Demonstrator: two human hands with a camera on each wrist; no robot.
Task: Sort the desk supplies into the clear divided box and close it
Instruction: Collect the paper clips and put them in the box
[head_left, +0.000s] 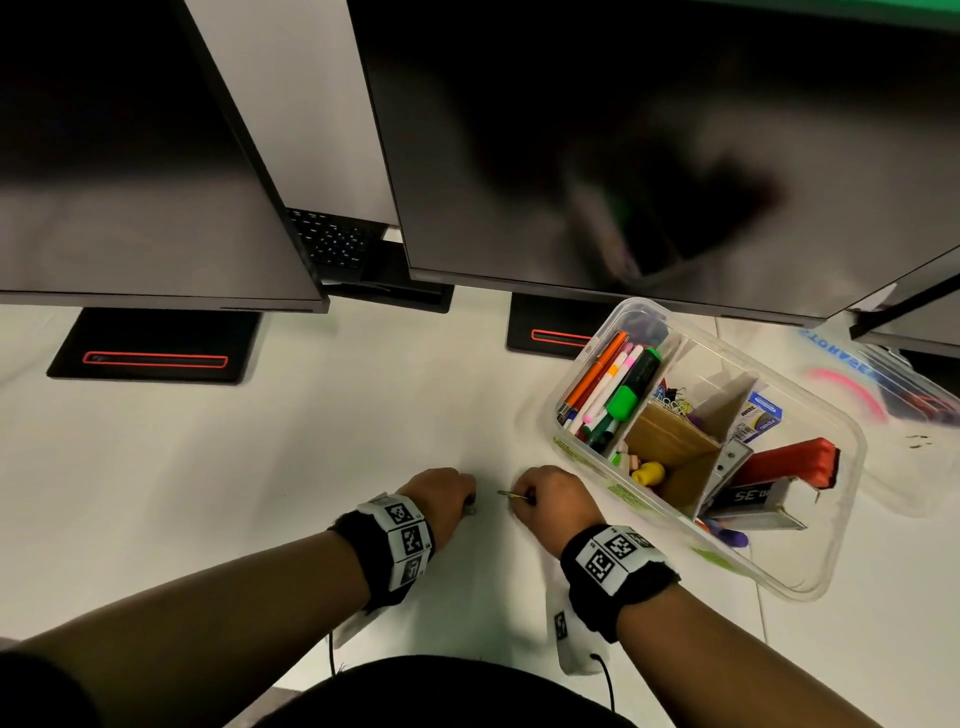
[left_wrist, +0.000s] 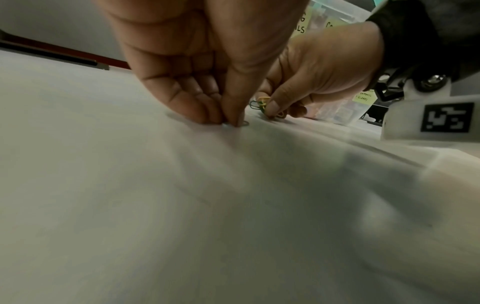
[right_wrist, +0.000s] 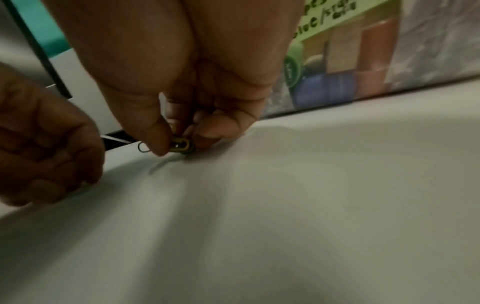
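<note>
Two hands work low at the centre of the frame. Our right hand pinches a small bunch of yellow and green paper clips just off the white desk. Our left hand pinches with thumb and fingertips at what looks like a pale paper clip lying on the desk. At right, the clear divided box stands open, holding markers and a red stapler.
</note>
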